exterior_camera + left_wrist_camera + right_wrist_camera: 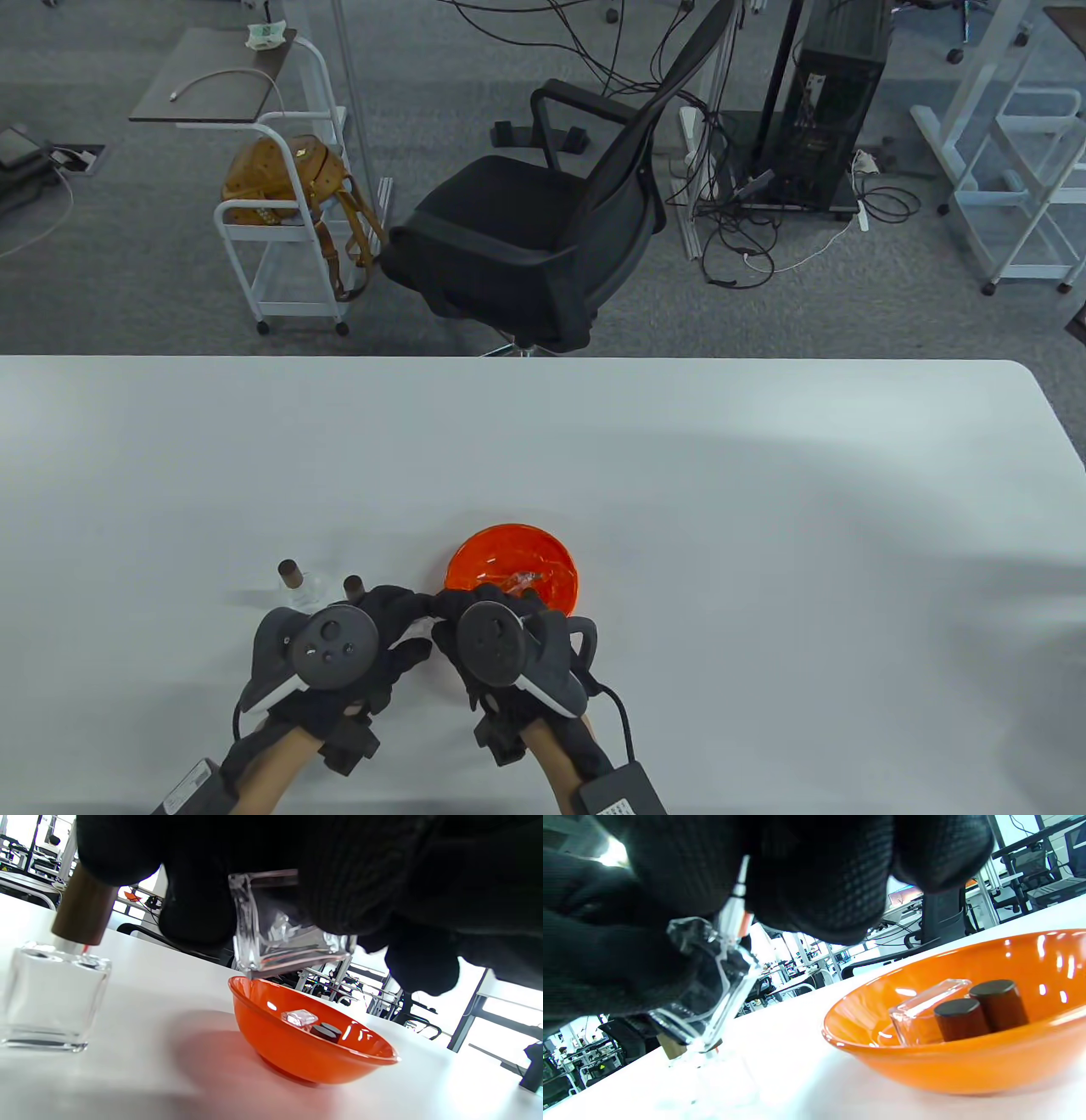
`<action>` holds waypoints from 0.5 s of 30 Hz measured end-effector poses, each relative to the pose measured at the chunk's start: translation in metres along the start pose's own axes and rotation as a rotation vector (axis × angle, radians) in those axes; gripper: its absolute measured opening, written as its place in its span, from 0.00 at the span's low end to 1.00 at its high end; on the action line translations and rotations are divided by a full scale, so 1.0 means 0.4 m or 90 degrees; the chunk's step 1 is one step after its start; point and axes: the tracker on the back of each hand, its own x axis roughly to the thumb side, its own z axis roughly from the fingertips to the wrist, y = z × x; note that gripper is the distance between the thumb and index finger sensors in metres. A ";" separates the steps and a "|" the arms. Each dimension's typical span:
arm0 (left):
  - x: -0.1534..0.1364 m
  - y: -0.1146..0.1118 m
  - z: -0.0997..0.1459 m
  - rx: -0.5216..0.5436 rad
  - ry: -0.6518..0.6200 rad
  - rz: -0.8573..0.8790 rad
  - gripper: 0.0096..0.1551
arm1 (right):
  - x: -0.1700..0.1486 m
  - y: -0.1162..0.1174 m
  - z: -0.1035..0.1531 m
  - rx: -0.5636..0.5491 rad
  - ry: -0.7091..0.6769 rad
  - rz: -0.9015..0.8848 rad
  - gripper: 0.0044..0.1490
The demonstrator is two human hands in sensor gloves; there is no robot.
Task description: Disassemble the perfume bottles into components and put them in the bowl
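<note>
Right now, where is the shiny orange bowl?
In the table view, the shiny orange plastic bowl sits on the white table, just beyond the right hand and right of the standing clear glass bottle.

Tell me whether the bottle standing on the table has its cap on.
On. The standing bottle carries a brown cap on its neck.

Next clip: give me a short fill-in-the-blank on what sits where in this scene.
1. The shiny plastic bowl is coloured ____.
2. Inside it lie a clear glass bottle and ____ dark brown cylindrical caps.
3. The capped clear bottle standing on the white table is on the bowl's ____ in the table view.

Missing: orange; two; left
</note>
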 end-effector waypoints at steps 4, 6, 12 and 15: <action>-0.001 -0.003 0.004 -0.018 -0.003 0.010 0.30 | 0.003 -0.004 -0.001 -0.029 -0.004 0.014 0.25; 0.004 -0.005 0.003 -0.007 -0.009 0.002 0.30 | 0.001 -0.001 0.001 -0.017 -0.010 0.018 0.27; 0.002 -0.001 0.002 -0.007 -0.006 0.014 0.30 | -0.002 -0.004 -0.002 -0.029 -0.004 0.014 0.26; 0.007 0.000 0.005 0.001 -0.006 0.001 0.30 | 0.001 -0.001 0.000 -0.007 -0.014 0.017 0.29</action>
